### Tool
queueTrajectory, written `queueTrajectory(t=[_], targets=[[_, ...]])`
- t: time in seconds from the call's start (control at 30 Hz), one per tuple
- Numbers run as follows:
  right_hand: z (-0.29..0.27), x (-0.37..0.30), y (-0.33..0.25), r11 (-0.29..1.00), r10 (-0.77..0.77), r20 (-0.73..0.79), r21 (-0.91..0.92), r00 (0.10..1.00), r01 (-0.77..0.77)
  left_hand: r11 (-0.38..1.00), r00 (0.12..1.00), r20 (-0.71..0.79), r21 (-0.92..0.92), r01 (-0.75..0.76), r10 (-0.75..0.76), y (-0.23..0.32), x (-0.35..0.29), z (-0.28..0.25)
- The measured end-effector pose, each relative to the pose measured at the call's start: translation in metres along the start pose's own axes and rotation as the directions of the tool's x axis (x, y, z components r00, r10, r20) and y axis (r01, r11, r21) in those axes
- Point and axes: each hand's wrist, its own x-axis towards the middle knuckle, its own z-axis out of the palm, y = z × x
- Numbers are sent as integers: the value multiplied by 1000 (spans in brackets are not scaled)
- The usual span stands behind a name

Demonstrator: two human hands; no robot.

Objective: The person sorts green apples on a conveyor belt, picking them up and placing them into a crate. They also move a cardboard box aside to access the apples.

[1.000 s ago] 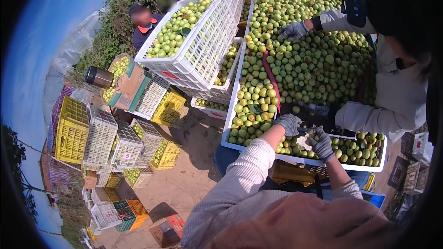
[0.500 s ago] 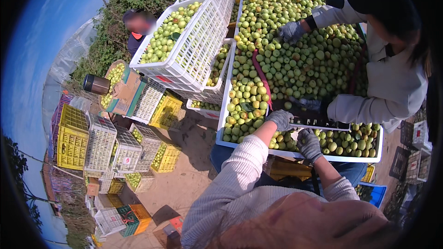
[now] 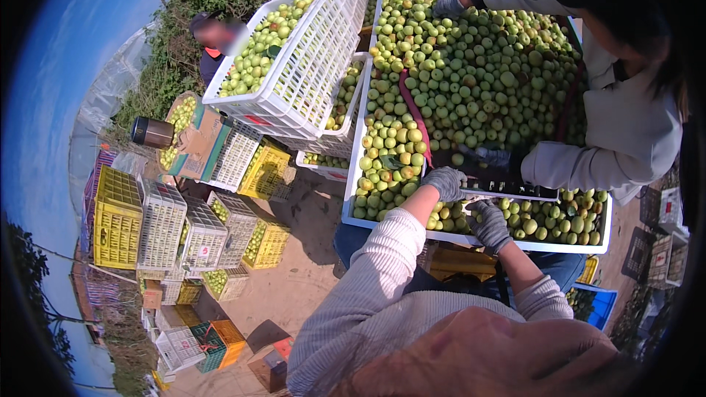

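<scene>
1. The left hand (image 3: 446, 183), in a gray knit glove, is just right of center in the frame, fingers bent and close together at the left end of a dark slotted tray (image 3: 522, 189). Whether it grips anything cannot be told.

2. The right hand (image 3: 490, 226), also gloved, is below and to the right of it, fingers curled narrow over the fruit; whether one is inside the grasp is hidden.

3. The round green fruit (image 3: 401, 136) fills the white-rimmed table (image 3: 559, 248) across the upper right of the frame, with a strip of it along the lower edge beneath both hands. A red band (image 3: 413, 114) runs beside the main heap.

4. The step in hand looks like close handling of fruit at the near edge, both hands working together.

5. A co-worker's upper hand (image 3: 447, 6) is on the heap at the top of the frame; the co-worker's lower hand (image 3: 493, 157) is just above the slotted tray.

6. The next move seems to call for a light, fingertip touch on single fruits and room for the co-worker's lower hand, with the knuckles clear of the tray's edge.
</scene>
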Motion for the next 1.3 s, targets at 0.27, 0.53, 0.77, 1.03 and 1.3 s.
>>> queueTrajectory(t=[0.27,0.53,0.77,1.03,1.3], targets=[[-6,-1,-5,1000,5,43,0,999,-5,999,997,-71,-20,-29,28,-2,-5,0],[-18,-4,-10,968,74,-98,246,992,-48,993,988,-132,-79,-88,77,-14,19,21],[-134,-126,60,923,340,-492,339,802,-183,986,996,-70,-151,-72,62,-13,16,16],[-190,-314,201,487,718,-540,-62,440,-871,998,999,-12,-28,-47,47,-2,4,2],[-175,-213,132,927,209,-544,-154,812,-342,997,999,-9,63,44,-44,4,-3,-1]])
